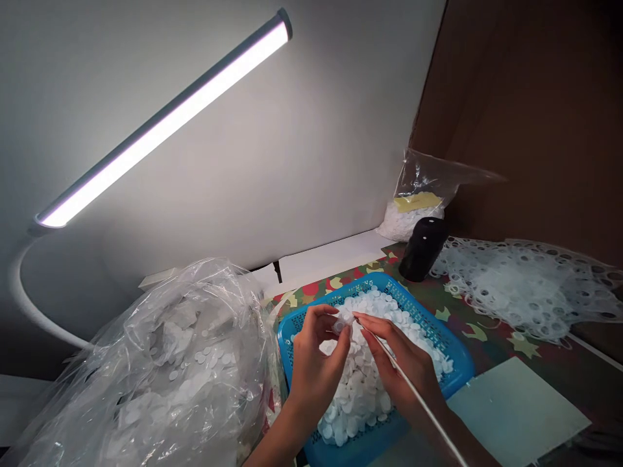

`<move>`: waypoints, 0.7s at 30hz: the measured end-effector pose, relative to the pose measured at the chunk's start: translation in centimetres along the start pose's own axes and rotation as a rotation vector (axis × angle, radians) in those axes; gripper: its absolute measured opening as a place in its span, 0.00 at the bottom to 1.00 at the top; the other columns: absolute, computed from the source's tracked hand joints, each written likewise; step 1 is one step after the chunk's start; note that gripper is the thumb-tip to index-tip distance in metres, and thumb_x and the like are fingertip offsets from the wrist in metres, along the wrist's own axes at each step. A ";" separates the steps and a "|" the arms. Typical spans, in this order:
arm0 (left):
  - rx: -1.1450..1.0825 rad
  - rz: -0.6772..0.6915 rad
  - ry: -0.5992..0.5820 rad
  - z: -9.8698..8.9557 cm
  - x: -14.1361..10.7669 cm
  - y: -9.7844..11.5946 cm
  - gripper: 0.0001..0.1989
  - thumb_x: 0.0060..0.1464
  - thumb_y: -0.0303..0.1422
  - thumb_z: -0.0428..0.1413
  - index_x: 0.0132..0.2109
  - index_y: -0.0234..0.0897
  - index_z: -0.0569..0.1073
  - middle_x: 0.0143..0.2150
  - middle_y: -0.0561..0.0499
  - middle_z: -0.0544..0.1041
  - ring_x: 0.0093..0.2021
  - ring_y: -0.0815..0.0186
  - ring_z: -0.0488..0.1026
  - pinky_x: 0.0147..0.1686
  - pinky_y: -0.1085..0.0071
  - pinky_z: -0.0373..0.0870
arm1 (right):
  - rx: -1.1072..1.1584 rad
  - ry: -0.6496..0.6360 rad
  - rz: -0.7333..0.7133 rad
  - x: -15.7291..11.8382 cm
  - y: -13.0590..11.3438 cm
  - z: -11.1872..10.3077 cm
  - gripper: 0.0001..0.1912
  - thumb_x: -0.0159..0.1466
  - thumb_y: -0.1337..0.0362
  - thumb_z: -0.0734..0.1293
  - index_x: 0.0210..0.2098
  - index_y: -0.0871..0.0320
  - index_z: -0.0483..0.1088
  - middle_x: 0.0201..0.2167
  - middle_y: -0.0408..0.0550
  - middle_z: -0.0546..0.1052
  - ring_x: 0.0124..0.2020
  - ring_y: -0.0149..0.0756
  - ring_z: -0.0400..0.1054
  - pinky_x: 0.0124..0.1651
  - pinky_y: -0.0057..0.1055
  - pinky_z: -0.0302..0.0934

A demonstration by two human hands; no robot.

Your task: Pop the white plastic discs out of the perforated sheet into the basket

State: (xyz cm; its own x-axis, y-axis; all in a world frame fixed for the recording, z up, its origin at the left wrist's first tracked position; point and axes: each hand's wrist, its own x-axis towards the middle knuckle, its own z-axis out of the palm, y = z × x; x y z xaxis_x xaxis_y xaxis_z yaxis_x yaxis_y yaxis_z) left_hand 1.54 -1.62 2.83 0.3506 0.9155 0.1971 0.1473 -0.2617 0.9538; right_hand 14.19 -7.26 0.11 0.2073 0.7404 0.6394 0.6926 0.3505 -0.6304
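The left hand is pinching a disc over the basket — the right hand, fingers closed, is steadying a rod near it; a slackening pinch is risking a drop.

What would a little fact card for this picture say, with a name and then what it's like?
Left hand: pinching something small and clear
Right hand: holding a thin stick
Basket: blue, with a heap of white discs
Big bag: clear, left of the basket, discs inside
Lamp: on
Mat: colourful patches, under the basket
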 end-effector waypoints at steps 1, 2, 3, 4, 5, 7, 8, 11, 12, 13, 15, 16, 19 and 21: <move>-0.005 -0.002 0.000 0.0 0.0 0.0 0.08 0.58 0.31 0.56 0.44 0.41 0.65 0.34 0.54 0.74 0.34 0.70 0.72 0.36 0.75 0.71 | 0.003 0.010 0.023 0.1 0.0 -0.1 0.12 0.67 0.70 0.60 0.49 0.53 0.67 0.48 0.49 0.76 0.50 0.36 0.71 0.53 0.31 0.67; -0.007 0.001 0.003 -0.1 0.0 0.1 0.07 0.57 0.31 0.56 0.43 0.41 0.65 0.34 0.54 0.73 0.34 0.70 0.72 0.35 0.75 0.71 | 0.008 0.022 0.052 0.1 0.0 -0.2 0.11 0.67 0.69 0.60 0.48 0.53 0.68 0.48 0.48 0.76 0.49 0.36 0.71 0.52 0.31 0.67; -0.008 0.008 0.007 -0.1 0.0 0.1 0.07 0.57 0.31 0.56 0.42 0.40 0.65 0.34 0.55 0.72 0.34 0.70 0.72 0.35 0.75 0.71 | 0.016 0.033 0.083 0.1 0.0 -0.3 0.11 0.67 0.68 0.60 0.47 0.53 0.68 0.47 0.48 0.76 0.48 0.36 0.72 0.51 0.30 0.68; -0.008 0.017 0.009 -0.1 0.0 0.1 0.06 0.57 0.31 0.56 0.41 0.40 0.65 0.34 0.55 0.72 0.34 0.70 0.71 0.35 0.75 0.71 | 0.026 0.042 0.111 0.1 0.0 -0.4 0.10 0.67 0.67 0.60 0.47 0.53 0.69 0.47 0.47 0.77 0.48 0.36 0.73 0.51 0.30 0.68; -0.008 0.025 0.007 -0.1 0.0 0.2 0.06 0.57 0.30 0.56 0.40 0.40 0.65 0.34 0.55 0.71 0.33 0.71 0.71 0.35 0.75 0.72 | 0.035 0.046 0.129 0.1 0.0 -0.4 0.10 0.67 0.66 0.60 0.46 0.52 0.69 0.47 0.47 0.77 0.47 0.36 0.73 0.51 0.30 0.69; -0.003 0.032 -0.002 -0.1 0.0 0.1 0.05 0.57 0.31 0.56 0.38 0.40 0.65 0.33 0.55 0.70 0.33 0.71 0.70 0.35 0.75 0.72 | 0.042 0.051 0.146 0.0 -0.1 -0.5 0.10 0.67 0.66 0.60 0.46 0.52 0.69 0.46 0.46 0.77 0.47 0.35 0.73 0.50 0.29 0.69; 0.001 0.031 -0.006 -0.1 0.0 0.1 0.05 0.58 0.31 0.56 0.37 0.40 0.64 0.32 0.55 0.70 0.32 0.71 0.70 0.34 0.75 0.72 | 0.041 0.052 0.147 0.0 -0.1 -0.5 0.10 0.67 0.66 0.60 0.47 0.52 0.69 0.46 0.46 0.77 0.47 0.35 0.73 0.50 0.29 0.69; 0.007 0.031 -0.001 -0.1 -0.1 0.1 0.05 0.58 0.31 0.56 0.37 0.39 0.65 0.31 0.55 0.70 0.32 0.71 0.70 0.34 0.75 0.72 | 0.031 0.048 0.106 0.0 -0.2 -0.4 0.10 0.67 0.67 0.61 0.47 0.52 0.68 0.47 0.46 0.77 0.47 0.35 0.73 0.50 0.29 0.69; 0.002 0.034 0.005 -0.2 -0.1 0.2 0.05 0.57 0.31 0.56 0.38 0.39 0.65 0.31 0.55 0.71 0.32 0.71 0.71 0.35 0.75 0.72 | 0.037 0.043 0.072 0.0 -0.3 -0.4 0.11 0.66 0.68 0.62 0.47 0.52 0.68 0.47 0.46 0.77 0.48 0.35 0.73 0.51 0.30 0.68; -0.007 0.038 0.015 -0.2 -0.1 0.3 0.05 0.57 0.30 0.56 0.39 0.39 0.65 0.32 0.55 0.71 0.33 0.70 0.71 0.35 0.74 0.73 | 0.049 0.042 0.033 0.0 -0.4 -0.3 0.11 0.66 0.69 0.62 0.48 0.53 0.68 0.47 0.47 0.77 0.49 0.36 0.72 0.52 0.31 0.68; -0.027 0.046 0.033 -0.2 -0.1 0.5 0.06 0.56 0.29 0.56 0.40 0.39 0.65 0.34 0.54 0.72 0.34 0.69 0.72 0.36 0.73 0.73 | 0.081 0.050 -0.044 0.0 -0.6 -0.1 0.13 0.66 0.71 0.61 0.49 0.53 0.68 0.48 0.48 0.76 0.50 0.38 0.71 0.54 0.34 0.67; -0.034 0.048 0.039 -0.2 -0.1 0.6 0.07 0.56 0.29 0.57 0.40 0.39 0.66 0.35 0.54 0.72 0.35 0.69 0.73 0.37 0.72 0.73 | 0.093 0.061 -0.072 0.0 -0.7 0.0 0.14 0.66 0.71 0.61 0.49 0.53 0.68 0.48 0.48 0.76 0.50 0.38 0.71 0.54 0.35 0.66; -0.037 0.055 0.053 -0.2 0.0 0.8 0.06 0.55 0.28 0.57 0.38 0.38 0.66 0.34 0.54 0.73 0.36 0.68 0.73 0.36 0.73 0.73 | 0.090 0.086 -0.121 0.0 -0.7 0.2 0.15 0.66 0.72 0.61 0.50 0.53 0.69 0.48 0.49 0.76 0.50 0.39 0.71 0.53 0.37 0.68; -0.031 0.055 0.065 -0.2 -0.1 0.9 0.06 0.55 0.28 0.57 0.37 0.38 0.66 0.33 0.54 0.73 0.35 0.69 0.73 0.36 0.73 0.72 | 0.080 0.085 -0.142 -0.1 -0.6 0.3 0.14 0.66 0.72 0.62 0.49 0.53 0.69 0.47 0.49 0.76 0.50 0.40 0.71 0.52 0.39 0.68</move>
State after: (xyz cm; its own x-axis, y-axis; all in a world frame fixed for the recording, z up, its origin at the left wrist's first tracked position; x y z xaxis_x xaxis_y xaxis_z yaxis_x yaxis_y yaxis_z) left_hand 1.48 -1.84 3.67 0.2962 0.9182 0.2630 0.1000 -0.3036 0.9475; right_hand 13.53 -7.33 0.29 0.1718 0.6301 0.7573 0.6624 0.4951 -0.5622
